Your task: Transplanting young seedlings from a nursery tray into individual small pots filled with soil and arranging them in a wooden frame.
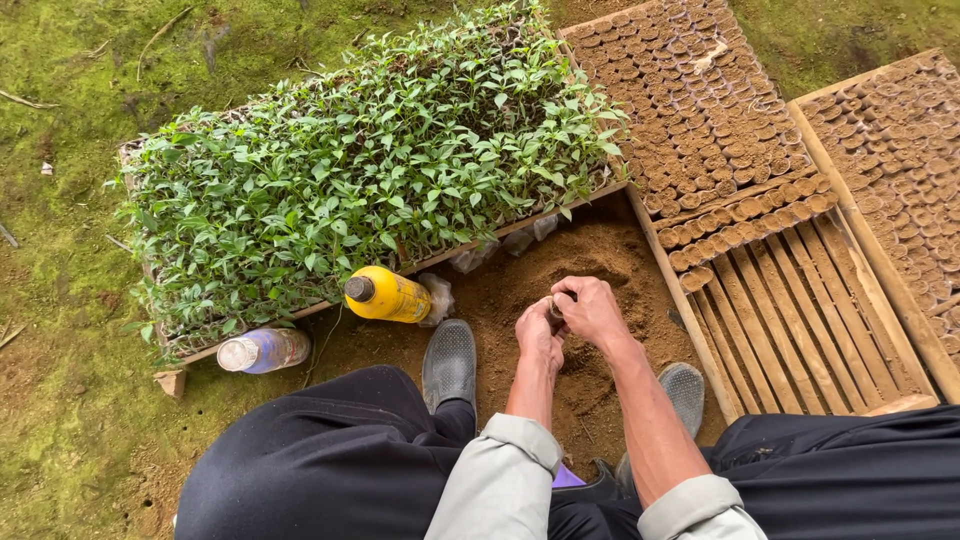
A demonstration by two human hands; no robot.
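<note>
My left hand [538, 336] and my right hand [592, 311] meet over a heap of brown soil [590, 260] on the ground. Together they hold a small soil-filled pot [556, 311], mostly hidden by the fingers. The right hand's fingers curl over its top; the left hand cups it from the side. Both grey sleeves are rolled back from the wrists.
A wooden tray of green seedlings [370, 170] lies ahead on the left. Wooden slatted trays [790, 310] with rows of several small soil pots [700, 110] lie to the right. A yellow bottle [388, 295] and a clear bottle [264, 350] lie by my grey shoes [449, 362].
</note>
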